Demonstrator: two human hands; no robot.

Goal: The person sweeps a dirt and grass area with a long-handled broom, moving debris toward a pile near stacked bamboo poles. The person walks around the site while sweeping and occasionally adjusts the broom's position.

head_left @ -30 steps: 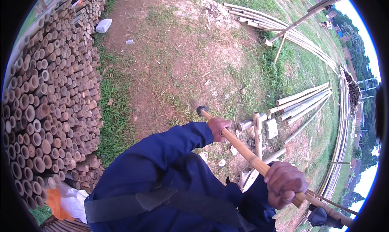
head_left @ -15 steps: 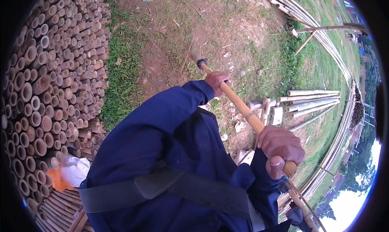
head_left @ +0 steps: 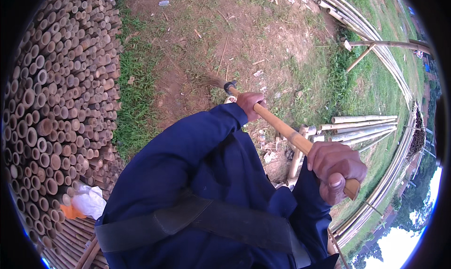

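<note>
A broom with a smooth bamboo handle [head_left: 284,129] slants across the middle of the view. My left hand [head_left: 251,105] is closed round the handle's lower part, just above a black binding [head_left: 229,86]. Beyond that binding, the thin brown bristles [head_left: 215,80] fan out low over the dirt and are blurred. Near the handle's upper end, my right hand [head_left: 337,170] wraps round it, with the thumb toward me and the cut end sticking out past the fist. Dark blue sleeves cover both arms.
Stacked bamboo lengths [head_left: 61,104] rise along the left, with a white plastic bag [head_left: 89,202] and an orange one [head_left: 71,211] beside them. Bamboo poles [head_left: 359,127] lie on the grass at right. Short upright bamboo pieces [head_left: 297,161] stand near my right sleeve. Litter dots the dirt [head_left: 188,38].
The broom's bristles have swung left over the dirt. My right hand has shifted right and slightly down with the handle's upper end. Both hands keep their hold, and the view has shifted a little.
</note>
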